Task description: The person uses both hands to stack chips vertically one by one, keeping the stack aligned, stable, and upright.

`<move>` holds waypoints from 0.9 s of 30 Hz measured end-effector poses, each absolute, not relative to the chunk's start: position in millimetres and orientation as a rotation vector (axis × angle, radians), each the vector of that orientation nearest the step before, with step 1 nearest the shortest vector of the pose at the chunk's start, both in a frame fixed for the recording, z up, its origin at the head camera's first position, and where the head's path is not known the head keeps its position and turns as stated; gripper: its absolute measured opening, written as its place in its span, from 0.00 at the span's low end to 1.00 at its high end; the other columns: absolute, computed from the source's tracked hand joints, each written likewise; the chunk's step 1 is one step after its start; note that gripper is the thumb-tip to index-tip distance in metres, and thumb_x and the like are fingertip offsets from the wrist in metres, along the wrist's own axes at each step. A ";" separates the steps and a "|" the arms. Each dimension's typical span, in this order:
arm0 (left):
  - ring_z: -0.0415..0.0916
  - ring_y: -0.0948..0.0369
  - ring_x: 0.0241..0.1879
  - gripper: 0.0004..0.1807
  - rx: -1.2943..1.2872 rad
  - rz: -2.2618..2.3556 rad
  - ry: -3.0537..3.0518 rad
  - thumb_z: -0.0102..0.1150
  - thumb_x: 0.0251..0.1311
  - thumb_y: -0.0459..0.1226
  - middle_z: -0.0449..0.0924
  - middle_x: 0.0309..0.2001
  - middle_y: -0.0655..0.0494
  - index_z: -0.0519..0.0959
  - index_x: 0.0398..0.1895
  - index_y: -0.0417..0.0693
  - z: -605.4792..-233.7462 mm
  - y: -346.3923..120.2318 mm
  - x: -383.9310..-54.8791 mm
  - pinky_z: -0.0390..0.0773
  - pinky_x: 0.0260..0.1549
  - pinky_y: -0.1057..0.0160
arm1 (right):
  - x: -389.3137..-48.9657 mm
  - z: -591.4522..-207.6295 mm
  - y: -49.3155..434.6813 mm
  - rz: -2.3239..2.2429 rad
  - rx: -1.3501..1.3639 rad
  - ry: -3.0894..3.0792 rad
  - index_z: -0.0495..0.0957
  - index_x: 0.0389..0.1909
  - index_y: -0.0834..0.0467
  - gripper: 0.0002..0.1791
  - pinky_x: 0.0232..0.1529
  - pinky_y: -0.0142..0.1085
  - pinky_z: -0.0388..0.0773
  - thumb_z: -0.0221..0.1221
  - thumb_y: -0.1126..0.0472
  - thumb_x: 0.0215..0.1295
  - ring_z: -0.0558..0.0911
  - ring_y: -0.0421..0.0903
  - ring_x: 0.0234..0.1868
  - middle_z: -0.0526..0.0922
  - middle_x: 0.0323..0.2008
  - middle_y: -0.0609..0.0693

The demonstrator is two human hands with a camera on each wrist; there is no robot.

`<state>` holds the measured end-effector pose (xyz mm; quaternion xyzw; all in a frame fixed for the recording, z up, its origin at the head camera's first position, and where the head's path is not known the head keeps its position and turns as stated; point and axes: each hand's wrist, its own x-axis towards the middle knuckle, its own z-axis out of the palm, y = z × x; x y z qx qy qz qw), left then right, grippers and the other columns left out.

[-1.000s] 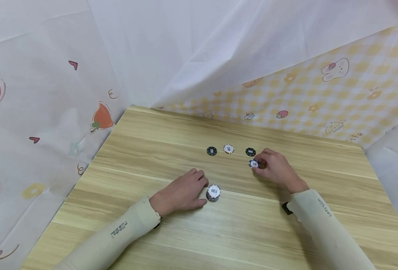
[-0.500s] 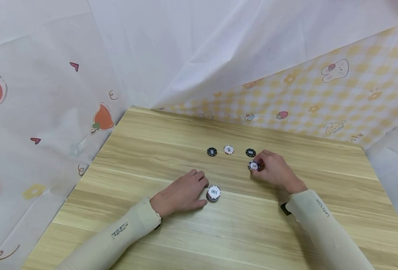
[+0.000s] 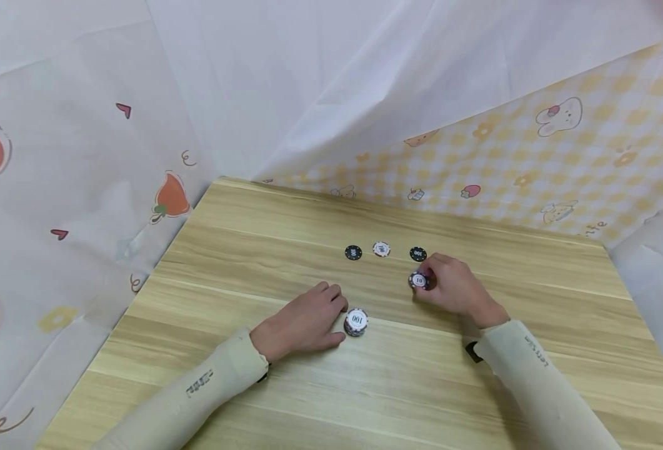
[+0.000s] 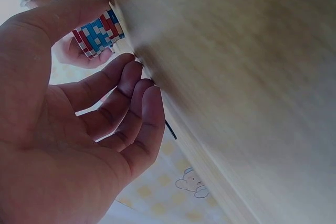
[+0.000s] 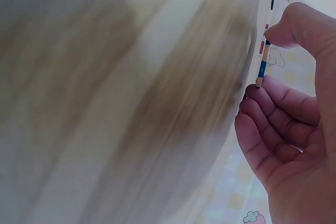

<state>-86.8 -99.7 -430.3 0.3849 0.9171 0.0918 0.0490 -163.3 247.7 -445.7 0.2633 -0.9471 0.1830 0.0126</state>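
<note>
My right hand [image 3: 452, 284] pinches a dark-edged poker chip [image 3: 418, 281] marked 10, face up, low over the wooden table. In the right wrist view the chip [image 5: 264, 62] shows edge-on between thumb and fingertips, with blue and pale edge blocks. My left hand [image 3: 305, 319] rests on the table, fingers loosely bent and thumb apart. Just right of its fingertips stands a short stack of poker chips [image 3: 356, 320], topped by a white one marked 100. Seen from the left wrist, the stack [image 4: 98, 34] has red, blue and white edges, between thumb and index finger.
Three chips lie in a row farther back: a black one [image 3: 353, 252], a white one [image 3: 382, 249] and another black one [image 3: 418, 254] close to the right fingertips. A patterned cloth [image 3: 477, 169] hangs along the table's [image 3: 286, 219] far edge, and a white sheet [image 3: 84, 156] at left.
My right hand has moved a little toward me and to the left with the chip, away from the black chip behind it. The left hand and the stack have stayed put.
</note>
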 end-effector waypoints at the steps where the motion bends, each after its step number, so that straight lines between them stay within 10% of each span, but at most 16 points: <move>1: 0.74 0.54 0.50 0.23 1.173 0.281 2.794 0.72 0.69 0.50 0.80 0.50 0.51 0.84 0.56 0.42 -430.2 -99.6 -86.9 0.78 0.55 0.57 | -162.9 -445.2 247.1 0.570 0.822 -2.954 0.85 0.42 0.60 0.16 0.41 0.43 0.80 0.75 0.55 0.59 0.79 0.44 0.36 0.84 0.37 0.47; 27: 0.74 0.54 0.49 0.23 1.166 0.300 2.787 0.72 0.69 0.50 0.80 0.50 0.51 0.84 0.55 0.42 -425.4 -99.5 -86.2 0.78 0.55 0.57 | -147.5 -437.5 229.5 0.624 0.889 -2.961 0.86 0.45 0.62 0.17 0.37 0.38 0.81 0.75 0.57 0.60 0.79 0.40 0.35 0.85 0.38 0.46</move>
